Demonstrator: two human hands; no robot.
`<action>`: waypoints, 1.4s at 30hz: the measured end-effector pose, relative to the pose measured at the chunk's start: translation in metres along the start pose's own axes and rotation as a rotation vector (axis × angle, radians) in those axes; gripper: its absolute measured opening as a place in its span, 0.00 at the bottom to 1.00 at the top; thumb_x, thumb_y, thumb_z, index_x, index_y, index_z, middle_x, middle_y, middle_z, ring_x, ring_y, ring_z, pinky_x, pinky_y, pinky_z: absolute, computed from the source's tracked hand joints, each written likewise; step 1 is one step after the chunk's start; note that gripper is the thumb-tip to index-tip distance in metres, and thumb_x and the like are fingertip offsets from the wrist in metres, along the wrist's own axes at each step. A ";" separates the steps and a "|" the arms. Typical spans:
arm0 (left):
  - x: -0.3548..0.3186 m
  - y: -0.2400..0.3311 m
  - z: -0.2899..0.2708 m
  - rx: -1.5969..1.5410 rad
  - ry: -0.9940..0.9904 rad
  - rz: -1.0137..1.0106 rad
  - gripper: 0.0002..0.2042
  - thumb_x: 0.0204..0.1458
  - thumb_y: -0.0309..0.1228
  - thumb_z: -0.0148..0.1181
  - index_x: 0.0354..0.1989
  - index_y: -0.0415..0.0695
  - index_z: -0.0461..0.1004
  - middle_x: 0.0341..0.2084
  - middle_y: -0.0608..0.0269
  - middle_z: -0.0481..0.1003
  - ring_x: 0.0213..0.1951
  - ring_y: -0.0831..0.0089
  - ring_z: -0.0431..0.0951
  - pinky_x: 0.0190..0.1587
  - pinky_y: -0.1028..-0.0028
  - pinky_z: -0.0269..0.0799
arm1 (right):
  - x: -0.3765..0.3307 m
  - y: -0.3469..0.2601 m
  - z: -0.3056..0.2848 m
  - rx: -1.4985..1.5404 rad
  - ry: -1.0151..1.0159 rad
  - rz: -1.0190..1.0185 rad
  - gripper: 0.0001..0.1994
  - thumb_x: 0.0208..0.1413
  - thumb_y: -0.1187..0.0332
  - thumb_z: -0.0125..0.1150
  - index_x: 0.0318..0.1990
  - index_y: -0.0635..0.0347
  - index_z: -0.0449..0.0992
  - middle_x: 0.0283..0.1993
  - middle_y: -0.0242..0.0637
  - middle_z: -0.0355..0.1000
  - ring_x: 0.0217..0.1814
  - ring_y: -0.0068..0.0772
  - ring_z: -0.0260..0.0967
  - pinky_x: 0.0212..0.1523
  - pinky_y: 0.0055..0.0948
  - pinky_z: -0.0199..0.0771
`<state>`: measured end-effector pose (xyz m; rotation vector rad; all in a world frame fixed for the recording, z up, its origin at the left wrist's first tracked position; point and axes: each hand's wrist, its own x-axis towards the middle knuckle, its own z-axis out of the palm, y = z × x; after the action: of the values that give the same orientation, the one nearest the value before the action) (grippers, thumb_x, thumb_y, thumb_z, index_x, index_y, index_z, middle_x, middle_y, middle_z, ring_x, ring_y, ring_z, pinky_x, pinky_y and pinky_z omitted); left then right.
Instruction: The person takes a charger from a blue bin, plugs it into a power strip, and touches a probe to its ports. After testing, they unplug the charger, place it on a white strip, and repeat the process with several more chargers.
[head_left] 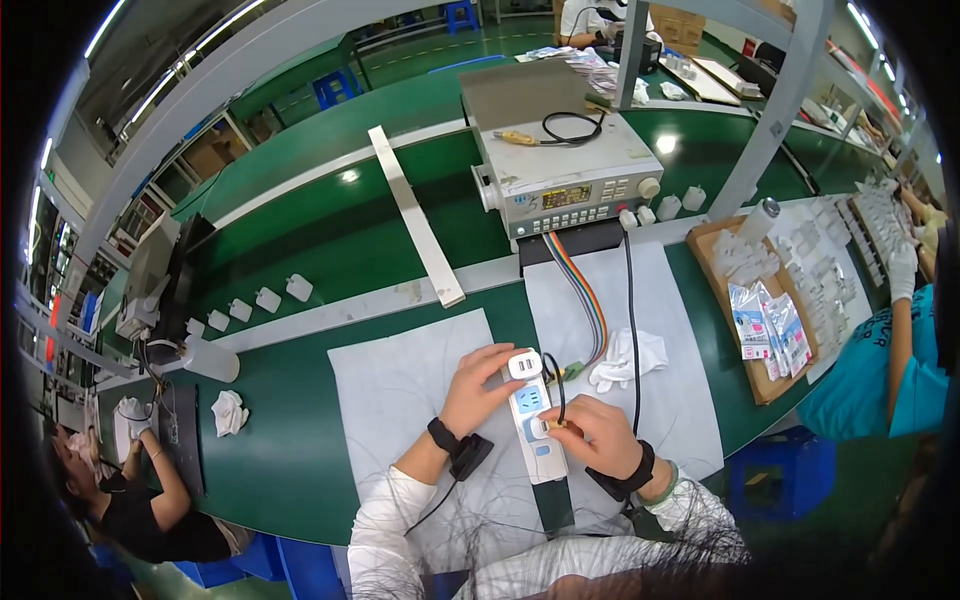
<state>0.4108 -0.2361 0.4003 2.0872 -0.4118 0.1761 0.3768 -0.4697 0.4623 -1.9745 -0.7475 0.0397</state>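
A white power strip (543, 465) with blue socket faces lies lengthwise before me on the white sheets. At its far end is a white charger (524, 366) with two USB ports. The fingers of my left hand (478, 388) close around the charger's left side. Low over the strip, my right hand (603, 440) pinches the yellowish plug (553, 424) of a black cable against a small white block on the strip; my fingers partly hide the contact. Beside the charger, a rainbow ribbon cable (590, 300) ends near a small green piece (572, 371).
A grey bench instrument (570, 180) stands beyond the strip. White cloth gloves (632, 360) lie right. A cardboard tray (765, 382) holds packets and clear parts. Several white chargers (268, 299) line the back left beside a white bottle (210, 358). Co-workers sit on both sides.
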 end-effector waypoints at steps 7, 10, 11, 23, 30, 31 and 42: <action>0.054 0.020 -0.047 -0.258 0.305 -0.036 0.23 0.47 0.26 0.63 0.55 0.47 0.72 0.47 0.60 0.74 0.50 0.63 0.72 0.50 0.70 0.68 | -0.008 0.016 -0.004 -0.053 0.022 -0.079 0.09 0.52 0.70 0.64 0.41 0.59 0.79 0.28 0.33 0.69 0.22 0.28 0.66 0.23 0.23 0.65; 0.110 0.011 -0.082 0.291 0.181 0.058 0.21 0.47 0.25 0.63 0.53 0.43 0.72 0.41 0.57 0.74 0.45 0.63 0.74 0.45 0.71 0.72 | -0.005 0.008 0.001 -0.017 -0.003 -0.062 0.10 0.51 0.70 0.65 0.41 0.58 0.79 0.28 0.34 0.69 0.22 0.28 0.67 0.23 0.23 0.66; 0.125 -0.001 -0.086 0.340 0.156 0.016 0.20 0.47 0.25 0.62 0.51 0.43 0.73 0.40 0.56 0.75 0.44 0.61 0.75 0.45 0.70 0.72 | -0.003 0.005 0.003 0.000 -0.018 -0.055 0.10 0.51 0.70 0.65 0.42 0.57 0.79 0.28 0.34 0.69 0.22 0.28 0.68 0.23 0.23 0.67; 0.180 -0.061 -0.113 0.869 -0.070 -0.132 0.15 0.45 0.30 0.59 0.44 0.49 0.77 0.41 0.56 0.78 0.47 0.55 0.75 0.47 0.61 0.73 | -0.006 0.025 0.004 0.158 -0.057 -0.018 0.12 0.52 0.70 0.65 0.45 0.56 0.78 0.29 0.32 0.68 0.25 0.26 0.69 0.26 0.22 0.69; 0.095 -0.174 -0.237 1.564 -0.257 -0.856 0.13 0.58 0.36 0.48 0.45 0.56 0.80 0.46 0.69 0.74 0.52 0.63 0.73 0.43 0.61 0.76 | -0.006 0.030 0.010 0.204 -0.076 -0.063 0.13 0.52 0.71 0.65 0.46 0.57 0.78 0.32 0.33 0.70 0.27 0.28 0.70 0.29 0.23 0.71; 0.064 -0.198 -0.265 1.669 -0.191 -0.836 0.13 0.59 0.36 0.47 0.46 0.56 0.79 0.48 0.68 0.72 0.51 0.64 0.73 0.43 0.63 0.76 | -0.005 0.027 0.016 0.239 -0.100 -0.110 0.13 0.52 0.71 0.65 0.46 0.57 0.77 0.33 0.33 0.70 0.28 0.28 0.71 0.30 0.23 0.71; 0.058 -0.046 -0.119 -0.120 0.069 -0.224 0.20 0.51 0.28 0.64 0.53 0.43 0.71 0.44 0.66 0.74 0.43 0.76 0.73 0.47 0.75 0.70 | -0.003 0.021 0.004 0.222 -0.106 -0.042 0.12 0.54 0.70 0.64 0.47 0.59 0.76 0.37 0.35 0.72 0.33 0.31 0.73 0.33 0.24 0.73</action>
<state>0.4857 -0.1254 0.4422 1.9856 -0.1410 0.0879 0.3833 -0.4749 0.4422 -1.7552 -0.8167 0.1955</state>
